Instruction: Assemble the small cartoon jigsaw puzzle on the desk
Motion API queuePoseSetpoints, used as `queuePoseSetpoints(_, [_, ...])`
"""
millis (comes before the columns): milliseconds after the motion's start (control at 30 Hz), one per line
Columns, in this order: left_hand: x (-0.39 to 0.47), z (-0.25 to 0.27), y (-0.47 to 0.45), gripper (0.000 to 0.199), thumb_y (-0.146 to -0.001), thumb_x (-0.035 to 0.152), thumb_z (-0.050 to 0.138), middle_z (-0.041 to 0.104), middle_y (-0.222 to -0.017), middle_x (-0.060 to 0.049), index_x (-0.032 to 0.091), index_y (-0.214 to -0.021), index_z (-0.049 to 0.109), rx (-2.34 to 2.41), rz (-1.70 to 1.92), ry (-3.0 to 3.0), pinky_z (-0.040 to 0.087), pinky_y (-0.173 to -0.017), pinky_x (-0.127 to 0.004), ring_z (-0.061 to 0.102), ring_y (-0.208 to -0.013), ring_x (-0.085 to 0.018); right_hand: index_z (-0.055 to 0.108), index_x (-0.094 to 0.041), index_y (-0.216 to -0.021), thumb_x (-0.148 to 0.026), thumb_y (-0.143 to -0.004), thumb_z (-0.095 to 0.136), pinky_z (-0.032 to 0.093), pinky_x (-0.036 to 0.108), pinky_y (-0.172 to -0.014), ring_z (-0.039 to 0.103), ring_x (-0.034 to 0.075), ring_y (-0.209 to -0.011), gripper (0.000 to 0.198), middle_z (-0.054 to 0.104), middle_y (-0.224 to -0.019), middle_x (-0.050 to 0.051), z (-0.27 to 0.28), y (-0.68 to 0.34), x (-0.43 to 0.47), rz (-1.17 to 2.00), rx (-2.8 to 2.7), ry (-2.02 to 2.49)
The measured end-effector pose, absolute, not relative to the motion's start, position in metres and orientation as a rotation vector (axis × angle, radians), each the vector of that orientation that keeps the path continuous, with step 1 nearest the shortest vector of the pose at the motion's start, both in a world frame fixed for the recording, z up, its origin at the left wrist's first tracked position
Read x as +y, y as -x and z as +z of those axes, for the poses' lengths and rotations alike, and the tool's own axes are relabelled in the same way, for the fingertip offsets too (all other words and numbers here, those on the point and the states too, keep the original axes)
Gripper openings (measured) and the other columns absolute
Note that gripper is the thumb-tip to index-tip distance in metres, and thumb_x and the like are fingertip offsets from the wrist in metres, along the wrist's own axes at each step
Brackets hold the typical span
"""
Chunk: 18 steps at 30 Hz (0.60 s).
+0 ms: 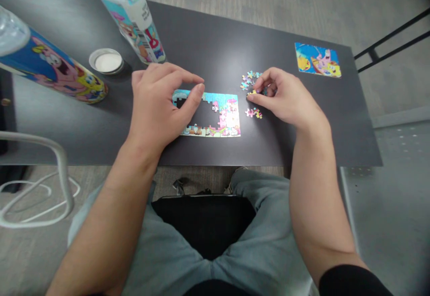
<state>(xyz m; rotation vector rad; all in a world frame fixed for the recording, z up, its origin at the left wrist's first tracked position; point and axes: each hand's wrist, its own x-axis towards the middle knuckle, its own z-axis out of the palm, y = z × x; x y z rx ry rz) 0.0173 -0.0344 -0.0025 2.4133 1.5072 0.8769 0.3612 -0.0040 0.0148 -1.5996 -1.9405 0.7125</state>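
On the dark table lies a partly assembled jigsaw puzzle (231,114), with its border joined and a gap in the middle where the table shows through. My left hand (164,101) is over its left end, thumb and index finger apart and nothing visible between them; it hides that side of the puzzle. To the right, my right hand (282,94) pinches a small yellowish puzzle piece (252,92) between thumb and fingertips. Loose puzzle pieces (247,80) lie just beyond those fingertips, partly covered by the hand. A few pink and yellow pieces (254,113) sit nearer to me.
A cartoon picture card (319,60) lies at the table's right end. Two tall clear-topped containers with cartoon labels, one blue (60,67) and one with a barcode (137,23), stand at the left. Between them rests a round white lid (106,61). A white cable (60,161) hangs at lower left.
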Motion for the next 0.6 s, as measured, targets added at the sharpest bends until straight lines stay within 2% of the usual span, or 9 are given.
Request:
queuePoseSetpoints(133, [-0.032, -0.005, -0.019, 0.058, -0.122, 0.074, 0.055, 0.086, -0.149, -0.003, 0.032, -0.154, 0.078, 1.544, 0.829, -2.391, 0.035, -0.129, -0.068, 0.064, -0.152, -0.041, 0.085, -0.030, -0.111, -0.028, -0.100, 0.095, 0.064, 0.049, -0.092, 0.077, 0.028, -0.094, 0.016, 0.088, -0.110, 0.005, 0.017, -0.360, -0.004, 0.772, -1.922, 1.527])
queuePoseSetpoints(233, [-0.033, -0.002, -0.019, 0.054, -0.123, 0.071, 0.052, 0.087, -0.146, -0.003, 0.033, -0.147, 0.082, 1.516, 0.907, -2.342, 0.038, -0.126, -0.068, 0.066, -0.146, -0.040, 0.087, -0.032, -0.110, -0.035, -0.105, 0.093, 0.067, 0.053, -0.099, 0.081, 0.032, -0.103, 0.009, 0.091, -0.113, 0.007, 0.019, -0.361, -0.004, 0.812, -1.913, 1.483])
queuePoseSetpoints(333, [-0.034, 0.000, -0.018, 0.051, -0.123, 0.069, 0.051, 0.087, -0.148, -0.004, 0.033, -0.145, 0.081, 1.509, 0.877, -2.371, 0.041, -0.124, -0.068, 0.067, -0.144, -0.038, 0.089, -0.033, -0.110, -0.042, -0.103, 0.097, 0.068, 0.055, -0.096, 0.082, 0.033, -0.102, 0.014, 0.092, -0.110, 0.007, 0.019, -0.364, -0.004, 0.852, -1.910, 1.481])
queuePoseSetpoints(467, [-0.033, -0.002, -0.016, 0.046, -0.125, 0.064, 0.052, 0.086, -0.149, -0.003, 0.032, -0.144, 0.080, 1.522, 0.861, -2.392, 0.042, -0.126, -0.067, 0.068, -0.143, -0.035, 0.090, -0.032, -0.110, -0.044, -0.099, 0.104, 0.065, 0.052, -0.088, 0.076, 0.029, -0.090, 0.022, 0.090, -0.104, 0.006, 0.019, -0.366, -0.005, 0.818, -1.920, 1.520])
queuePoseSetpoints(600, [-0.032, 0.000, -0.018, 0.042, -0.127, 0.061, 0.053, 0.088, -0.142, -0.001, 0.033, -0.141, 0.081, 1.479, 0.927, -2.386, 0.046, -0.128, -0.066, 0.069, -0.140, -0.034, 0.089, -0.030, -0.104, -0.043, -0.096, 0.107, 0.063, 0.053, -0.088, 0.071, 0.028, -0.089, 0.023, 0.089, -0.113, 0.008, 0.027, -0.370, -0.010, 0.693, -2.005, 1.544])
